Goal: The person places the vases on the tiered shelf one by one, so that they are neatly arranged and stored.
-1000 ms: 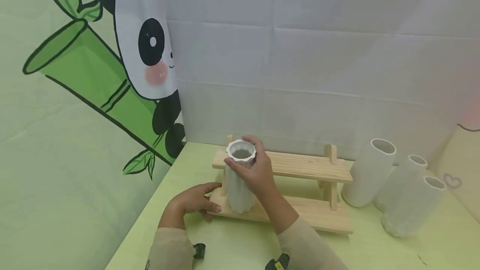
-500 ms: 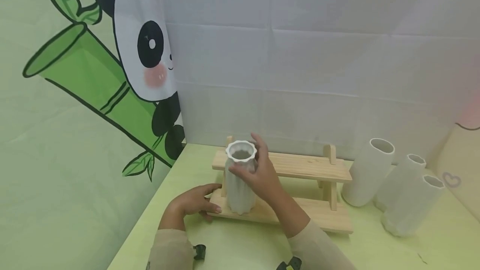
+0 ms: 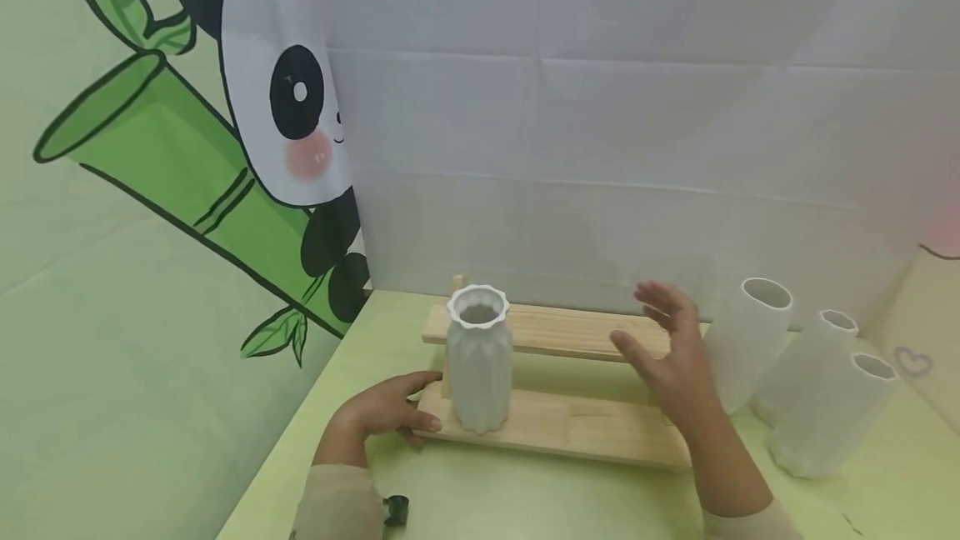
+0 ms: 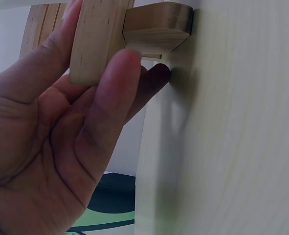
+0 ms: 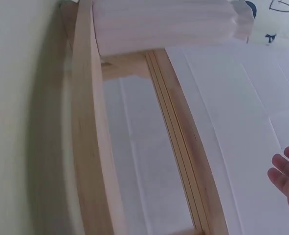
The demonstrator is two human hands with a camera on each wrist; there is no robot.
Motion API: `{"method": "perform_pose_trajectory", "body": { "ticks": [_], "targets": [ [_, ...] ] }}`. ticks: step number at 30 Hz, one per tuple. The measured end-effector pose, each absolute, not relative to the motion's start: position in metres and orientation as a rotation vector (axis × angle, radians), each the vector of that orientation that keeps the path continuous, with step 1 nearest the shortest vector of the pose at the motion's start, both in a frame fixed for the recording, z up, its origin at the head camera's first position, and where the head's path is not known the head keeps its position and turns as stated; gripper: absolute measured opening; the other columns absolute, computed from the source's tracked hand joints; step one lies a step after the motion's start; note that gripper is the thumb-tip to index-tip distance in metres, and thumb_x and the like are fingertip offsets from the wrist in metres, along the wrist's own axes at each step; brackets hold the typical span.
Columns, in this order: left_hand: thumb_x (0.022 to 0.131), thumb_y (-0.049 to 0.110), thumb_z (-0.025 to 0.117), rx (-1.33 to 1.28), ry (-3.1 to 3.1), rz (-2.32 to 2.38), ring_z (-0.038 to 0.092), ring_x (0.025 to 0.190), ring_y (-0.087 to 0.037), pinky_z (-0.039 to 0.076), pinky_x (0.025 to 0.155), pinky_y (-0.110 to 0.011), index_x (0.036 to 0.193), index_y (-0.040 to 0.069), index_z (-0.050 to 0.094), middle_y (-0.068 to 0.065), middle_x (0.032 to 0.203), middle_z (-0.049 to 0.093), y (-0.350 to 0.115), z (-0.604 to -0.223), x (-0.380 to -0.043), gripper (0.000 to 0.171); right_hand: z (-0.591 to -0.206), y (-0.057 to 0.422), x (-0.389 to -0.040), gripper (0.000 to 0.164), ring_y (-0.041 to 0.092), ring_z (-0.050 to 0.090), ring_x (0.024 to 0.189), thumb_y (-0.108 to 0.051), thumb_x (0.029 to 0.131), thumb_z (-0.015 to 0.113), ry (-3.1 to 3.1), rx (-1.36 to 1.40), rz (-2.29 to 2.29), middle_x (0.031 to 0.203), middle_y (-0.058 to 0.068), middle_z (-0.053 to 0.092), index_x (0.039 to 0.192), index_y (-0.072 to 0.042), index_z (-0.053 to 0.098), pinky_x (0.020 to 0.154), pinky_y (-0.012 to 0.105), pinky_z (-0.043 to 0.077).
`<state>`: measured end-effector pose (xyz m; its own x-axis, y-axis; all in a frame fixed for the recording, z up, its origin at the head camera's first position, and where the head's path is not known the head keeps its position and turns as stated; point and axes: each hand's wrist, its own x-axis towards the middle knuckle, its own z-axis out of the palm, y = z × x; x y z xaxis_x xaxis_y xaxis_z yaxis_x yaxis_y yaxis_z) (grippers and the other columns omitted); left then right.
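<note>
A white ribbed vase with a scalloped rim stands upright on the left part of the lower board of a two-tier wooden shelf. My left hand grips the left end of that lower board. In the left wrist view, the thumb and fingers of the left hand lie around the board end, close to the table. My right hand holds nothing; its fingers are spread above the shelf's right end. The right wrist view has the vase on the shelf.
To the right of the shelf stand three more white vases: a taller one behind, partly hidden by my right hand, then a slim one and a front one. A pale curtain hangs close behind the shelf.
My right hand has let go of the vase's top and moved right, towards the shelf's right end. The vase stays on the lower board. My left hand keeps its grip.
</note>
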<state>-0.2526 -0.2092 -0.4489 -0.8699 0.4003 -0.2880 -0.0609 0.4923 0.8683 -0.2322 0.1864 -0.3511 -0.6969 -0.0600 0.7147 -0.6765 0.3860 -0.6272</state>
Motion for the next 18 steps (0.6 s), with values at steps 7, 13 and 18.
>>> {"method": "perform_pose_trajectory", "body": {
  "ticks": [7, 13, 18],
  "targets": [
    [0.077, 0.023, 0.084, 0.301, 2.232, 1.414, 0.071, 0.089, -0.027, 0.058, 0.079, -0.041, 0.152, 0.009, 0.033, -0.023, 0.136, 0.054, -0.212, -0.453, -0.252, 0.092, -0.343, 0.25, -0.24, 0.069, 0.014, 0.047, 0.126, -0.006, 0.08, 0.076, -1.781, 0.279, 1.23, 0.133, 0.0, 0.048, 0.138, -0.005, 0.041, 0.11, 0.025, 0.036],
    [0.076, 0.024, 0.084, 0.297, 2.231, 1.408, 0.072, 0.088, -0.027, 0.057, 0.081, -0.04, 0.151, 0.01, 0.034, -0.021, 0.134, 0.056, -0.213, -0.456, -0.252, 0.091, -0.347, 0.276, -0.246, 0.086, 0.018, 0.029, 0.14, -0.023, 0.078, 0.079, -1.832, -0.018, 1.252, 0.151, 0.006, 0.031, 0.149, -0.013, 0.029, 0.117, 0.032, 0.02],
    [0.077, 0.023, 0.084, 0.32, 2.215, 1.419, 0.071, 0.092, -0.027, 0.059, 0.077, -0.04, 0.151, 0.009, 0.034, -0.022, 0.135, 0.055, -0.211, -0.454, -0.252, 0.09, -0.356, 0.289, -0.252, 0.099, 0.018, 0.016, 0.148, -0.029, 0.081, 0.078, -1.913, -0.151, 1.349, 0.16, 0.006, 0.017, 0.156, -0.018, 0.014, 0.121, 0.032, 0.01]
  ]
}}
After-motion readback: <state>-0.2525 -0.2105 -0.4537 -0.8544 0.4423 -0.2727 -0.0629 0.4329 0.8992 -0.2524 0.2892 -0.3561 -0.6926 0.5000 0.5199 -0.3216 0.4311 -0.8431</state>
